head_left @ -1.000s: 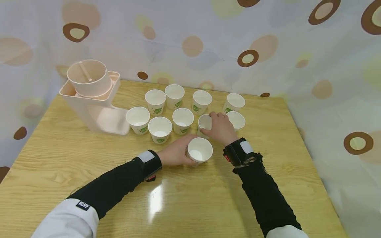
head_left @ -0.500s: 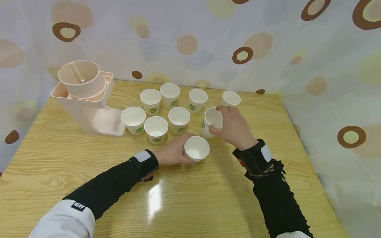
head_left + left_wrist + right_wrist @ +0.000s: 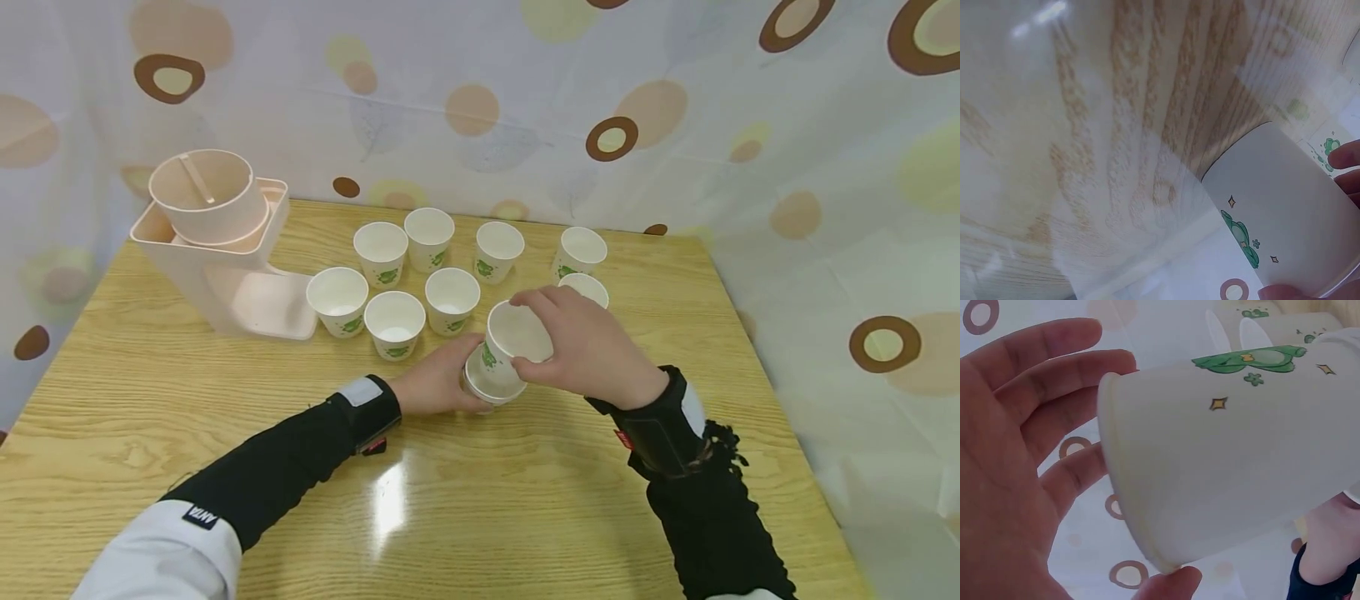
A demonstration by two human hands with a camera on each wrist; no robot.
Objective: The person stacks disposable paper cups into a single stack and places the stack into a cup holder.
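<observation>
Fingers of the right hand (image 3: 592, 354) curl round a white paper cup with a green print (image 3: 513, 337), its base entering the matching cup (image 3: 483, 385) the left hand (image 3: 435, 385) grips on the wooden table (image 3: 225, 433). Nesting seems barely begun; eight loose cups (image 3: 390, 287) remain beside the beige plastic holder (image 3: 217, 242).

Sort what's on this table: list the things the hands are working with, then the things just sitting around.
In hand:
- tilted paper cup, held by right hand
- lower paper cup, held by left hand

Lying about:
- loose paper cups on table
- pink cup dispenser
</observation>
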